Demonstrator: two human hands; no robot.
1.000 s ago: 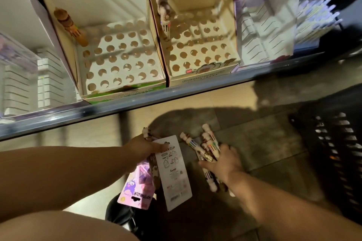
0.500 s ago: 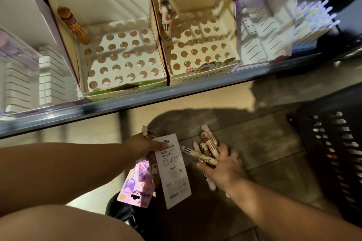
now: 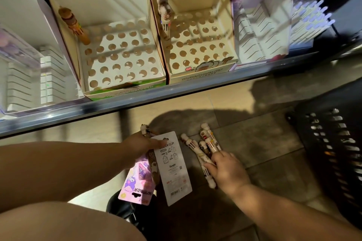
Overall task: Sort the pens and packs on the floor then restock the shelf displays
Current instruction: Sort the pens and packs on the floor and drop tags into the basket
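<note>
Your right hand (image 3: 227, 170) curls round the pens (image 3: 203, 148) on the floor, gripping their near ends; they point away, toward the shelf boxes (image 3: 101, 6). Your left hand (image 3: 141, 146) pinches the packs (image 3: 172, 168) just beside.

Below the shelf (image 3: 137, 101), the left forearm (image 3: 68, 170) and right forearm (image 3: 284, 207) are bare along all their visible length. The left grip (image 3: 141, 145) and right grip (image 3: 227, 168) are bare as well. Further below the shelf, on the left, shows a bare, rounded leg (image 3: 58, 223). Beside it lies a black shape (image 3: 119, 207), perhaps a shoe; too dim to tell.
</note>
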